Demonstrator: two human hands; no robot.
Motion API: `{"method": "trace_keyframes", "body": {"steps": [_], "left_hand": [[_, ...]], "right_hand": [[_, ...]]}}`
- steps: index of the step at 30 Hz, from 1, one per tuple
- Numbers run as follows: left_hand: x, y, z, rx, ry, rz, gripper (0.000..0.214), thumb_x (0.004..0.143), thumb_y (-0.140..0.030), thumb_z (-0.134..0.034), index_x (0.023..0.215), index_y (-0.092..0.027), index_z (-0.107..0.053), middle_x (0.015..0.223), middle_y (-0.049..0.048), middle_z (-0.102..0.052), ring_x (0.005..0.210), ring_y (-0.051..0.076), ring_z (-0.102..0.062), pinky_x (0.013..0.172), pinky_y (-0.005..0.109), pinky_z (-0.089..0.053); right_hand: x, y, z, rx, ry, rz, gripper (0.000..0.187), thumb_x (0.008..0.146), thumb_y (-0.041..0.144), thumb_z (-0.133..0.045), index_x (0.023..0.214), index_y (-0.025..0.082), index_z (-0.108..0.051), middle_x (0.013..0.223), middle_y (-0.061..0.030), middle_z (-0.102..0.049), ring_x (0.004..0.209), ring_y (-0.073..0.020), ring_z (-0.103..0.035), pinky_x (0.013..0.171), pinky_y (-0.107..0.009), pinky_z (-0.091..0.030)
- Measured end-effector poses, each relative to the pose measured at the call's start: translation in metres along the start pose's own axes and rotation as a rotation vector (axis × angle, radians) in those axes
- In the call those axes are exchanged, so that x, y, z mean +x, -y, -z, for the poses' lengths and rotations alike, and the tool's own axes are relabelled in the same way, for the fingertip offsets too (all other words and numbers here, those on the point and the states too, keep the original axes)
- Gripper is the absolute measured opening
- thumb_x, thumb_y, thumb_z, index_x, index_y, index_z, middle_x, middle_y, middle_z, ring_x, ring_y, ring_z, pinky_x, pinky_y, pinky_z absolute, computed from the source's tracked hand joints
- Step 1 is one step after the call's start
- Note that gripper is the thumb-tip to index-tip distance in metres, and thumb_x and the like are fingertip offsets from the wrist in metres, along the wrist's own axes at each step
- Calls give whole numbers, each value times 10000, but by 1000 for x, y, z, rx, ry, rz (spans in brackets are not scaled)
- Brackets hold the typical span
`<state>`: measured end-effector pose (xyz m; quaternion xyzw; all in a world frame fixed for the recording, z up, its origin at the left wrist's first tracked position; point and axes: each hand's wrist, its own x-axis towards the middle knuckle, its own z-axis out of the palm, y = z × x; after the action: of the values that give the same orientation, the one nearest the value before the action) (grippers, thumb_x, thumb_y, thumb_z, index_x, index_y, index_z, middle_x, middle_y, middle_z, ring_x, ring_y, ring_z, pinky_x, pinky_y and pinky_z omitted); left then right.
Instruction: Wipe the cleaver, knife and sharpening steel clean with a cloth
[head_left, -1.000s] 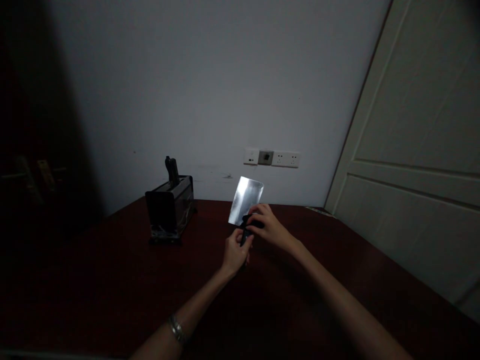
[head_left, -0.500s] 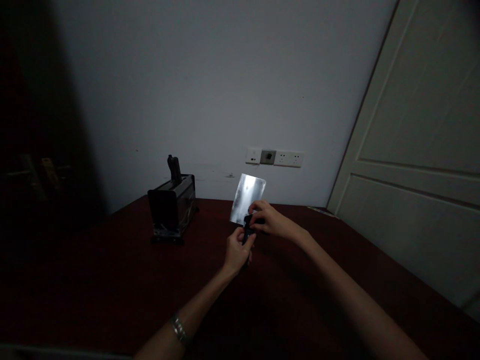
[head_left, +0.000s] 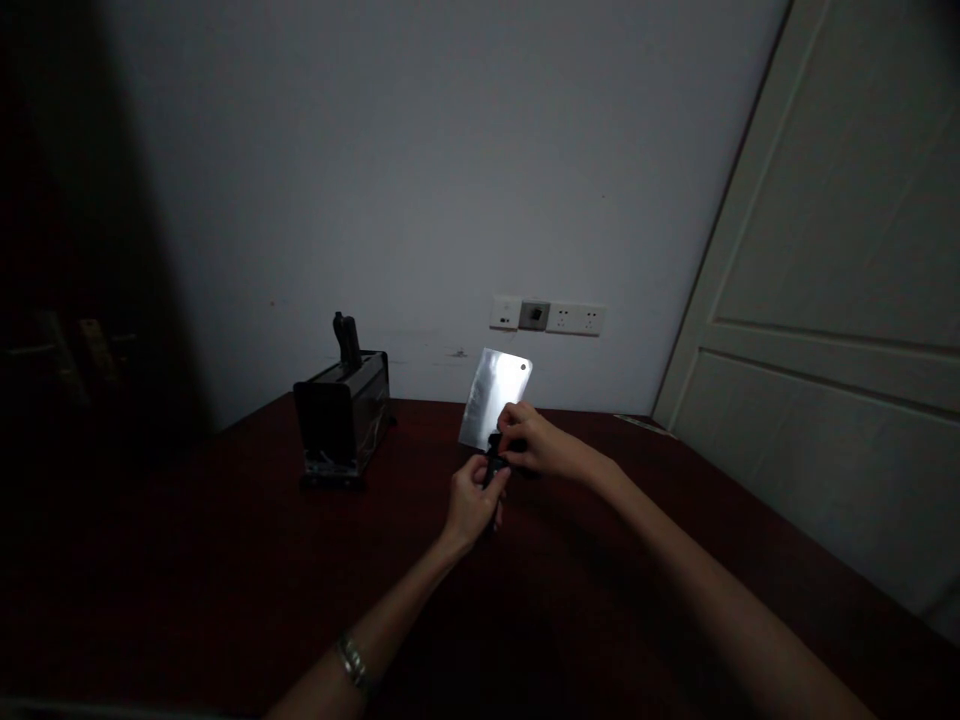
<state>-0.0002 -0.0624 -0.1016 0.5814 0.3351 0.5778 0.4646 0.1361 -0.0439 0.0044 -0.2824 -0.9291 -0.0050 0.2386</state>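
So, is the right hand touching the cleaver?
Touching. In the head view the right hand pinches the cleaver just under its blade, with no gap; the left hand holds the handle lower down.

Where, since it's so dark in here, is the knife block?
In the head view, the knife block stands on the dark red table left of the held cleaver, close to the wall, one handle sticking up.

Silver cleaver blade (head_left: 495, 398) with black handle, black knife block (head_left: 341, 420), dark red table (head_left: 187, 560), white wall sockets (head_left: 546, 316)
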Motion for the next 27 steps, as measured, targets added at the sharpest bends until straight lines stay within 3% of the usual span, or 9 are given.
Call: {"method": "trace_keyframes", "body": {"steps": [5, 13, 20, 27], "left_hand": [[0, -4, 1, 0, 18, 24, 370, 705, -492, -592, 811, -173, -439, 528, -80, -483, 257, 57, -420, 235, 152, -300], [1, 0, 2, 43, -9, 5, 360, 705, -494, -587, 763, -184, -412, 499, -88, -471, 255, 56, -422, 242, 143, -291], [4, 0, 5, 22, 31, 20, 374, 700, -496, -592, 806, -170, -443, 526, -73, -499, 253, 58, -421, 235, 151, -295], [9, 2, 10, 26, 19, 27, 378, 704, -503, -595, 796, -158, -471, 541, -60, -515, 260, 63, -439, 240, 153, -305]], "right_hand": [[1, 1, 14, -21, 129, 10, 84, 690, 98, -620, 660, 170, -649, 884, -48, -483, 879, -186, -461, 783, -318, -430], [6, 9, -1, -78, 13, -15, 75, 716, 104, -609, 701, 162, -654, 859, -57, -484, 844, -179, -458, 753, -306, -426], [3, 6, 8, -103, 106, 37, 80, 699, 99, -607, 667, 159, -649, 897, -73, -483, 856, -193, -460, 731, -310, -438], [-31, -1, 7, -72, -25, -2, 108, 726, 88, -556, 704, 171, -621, 916, -66, -476, 876, -187, -467, 753, -315, -441]]}}
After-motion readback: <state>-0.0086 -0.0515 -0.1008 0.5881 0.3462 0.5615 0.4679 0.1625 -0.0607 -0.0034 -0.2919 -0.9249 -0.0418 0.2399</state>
